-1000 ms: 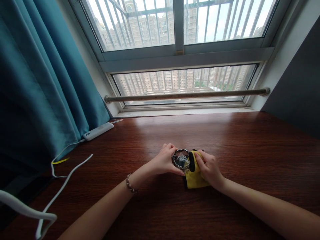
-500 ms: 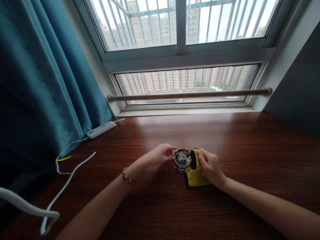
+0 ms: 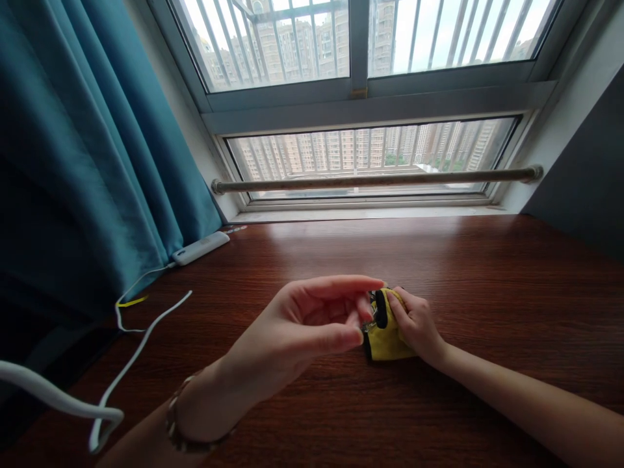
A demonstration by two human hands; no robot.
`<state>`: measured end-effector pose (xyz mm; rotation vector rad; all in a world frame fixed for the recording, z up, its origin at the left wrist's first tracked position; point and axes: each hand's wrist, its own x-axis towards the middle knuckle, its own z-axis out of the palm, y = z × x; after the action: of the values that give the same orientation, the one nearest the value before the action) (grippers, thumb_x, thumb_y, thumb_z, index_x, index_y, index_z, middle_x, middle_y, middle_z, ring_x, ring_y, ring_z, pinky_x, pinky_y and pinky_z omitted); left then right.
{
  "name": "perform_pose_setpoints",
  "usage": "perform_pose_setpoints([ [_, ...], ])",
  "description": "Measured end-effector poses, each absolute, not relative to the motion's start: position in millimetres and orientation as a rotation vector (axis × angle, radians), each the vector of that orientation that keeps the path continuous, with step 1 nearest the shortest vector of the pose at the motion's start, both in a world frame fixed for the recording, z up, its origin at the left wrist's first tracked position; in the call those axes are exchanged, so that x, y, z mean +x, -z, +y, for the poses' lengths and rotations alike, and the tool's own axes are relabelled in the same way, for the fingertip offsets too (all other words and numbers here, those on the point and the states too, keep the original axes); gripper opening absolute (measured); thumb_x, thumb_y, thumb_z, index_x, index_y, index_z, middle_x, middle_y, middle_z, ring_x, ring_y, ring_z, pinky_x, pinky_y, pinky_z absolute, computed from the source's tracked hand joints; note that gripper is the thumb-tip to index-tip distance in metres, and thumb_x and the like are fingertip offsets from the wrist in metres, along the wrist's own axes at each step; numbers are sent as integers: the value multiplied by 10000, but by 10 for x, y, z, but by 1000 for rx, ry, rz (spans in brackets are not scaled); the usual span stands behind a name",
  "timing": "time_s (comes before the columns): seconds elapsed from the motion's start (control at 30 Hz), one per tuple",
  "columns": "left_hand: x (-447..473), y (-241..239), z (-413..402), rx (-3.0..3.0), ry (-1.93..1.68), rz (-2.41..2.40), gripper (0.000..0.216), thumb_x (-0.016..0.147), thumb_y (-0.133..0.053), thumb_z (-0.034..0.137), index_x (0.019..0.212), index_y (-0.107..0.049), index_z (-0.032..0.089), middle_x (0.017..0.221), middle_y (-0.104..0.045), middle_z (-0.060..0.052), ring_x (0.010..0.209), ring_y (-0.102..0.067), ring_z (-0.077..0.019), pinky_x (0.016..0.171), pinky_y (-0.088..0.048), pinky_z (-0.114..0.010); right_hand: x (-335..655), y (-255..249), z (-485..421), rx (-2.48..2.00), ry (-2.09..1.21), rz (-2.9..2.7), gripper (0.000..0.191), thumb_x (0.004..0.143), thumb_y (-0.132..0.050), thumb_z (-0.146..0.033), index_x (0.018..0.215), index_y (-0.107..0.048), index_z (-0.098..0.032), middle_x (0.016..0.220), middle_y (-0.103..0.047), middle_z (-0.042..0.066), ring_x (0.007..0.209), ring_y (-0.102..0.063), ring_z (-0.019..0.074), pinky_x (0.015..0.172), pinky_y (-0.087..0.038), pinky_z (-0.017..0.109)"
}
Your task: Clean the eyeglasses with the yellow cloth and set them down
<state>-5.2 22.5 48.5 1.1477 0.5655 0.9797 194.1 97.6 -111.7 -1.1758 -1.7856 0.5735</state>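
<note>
My left hand (image 3: 302,325) is lifted off the wooden table (image 3: 487,273), close to the camera, with forefinger and thumb stretched out and nothing in it. It hides most of the small glass dish; only a sliver of the dish (image 3: 368,323) shows beside the thumb tip. My right hand (image 3: 414,320) rests on the table just right of that. Its fingers are closed on a yellow cloth (image 3: 385,342) with a black edge, and the cloth is pressed against the dish. A bead bracelet (image 3: 178,426) is on my left wrist.
A teal curtain (image 3: 88,162) hangs at the left. A white flat device (image 3: 201,247) lies at its foot, with white cables (image 3: 146,338) trailing toward the table's near left corner. A metal rail (image 3: 380,181) runs along the window behind the table. A dark wall (image 3: 585,162) stands at the right.
My left hand has let go of the glass dish and risen toward the camera, so it now covers the dish. My right hand stays on the yellow cloth.
</note>
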Motion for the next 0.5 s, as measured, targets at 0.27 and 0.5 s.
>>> perform_pose_setpoints([
  [0.27,-68,-511,128,918,-1011,522,267,774,-684,37,1013,-688,154,862,-677,1,750,-609,-35,677,-466,-27,1953,1134,958,-1180,-573,-1779,422,941,-391,-466,639,-423,-172,569,-450,2,530,-403,127,547,-265,272],
  [0.5,-70,-499,79,927,-1042,582,260,775,-666,7,962,-695,185,818,-697,6,714,-657,-78,632,-502,-55,1927,1125,975,-1169,-585,-1778,421,939,-393,-466,638,-424,-173,573,-450,4,537,-409,130,553,-268,274],
])
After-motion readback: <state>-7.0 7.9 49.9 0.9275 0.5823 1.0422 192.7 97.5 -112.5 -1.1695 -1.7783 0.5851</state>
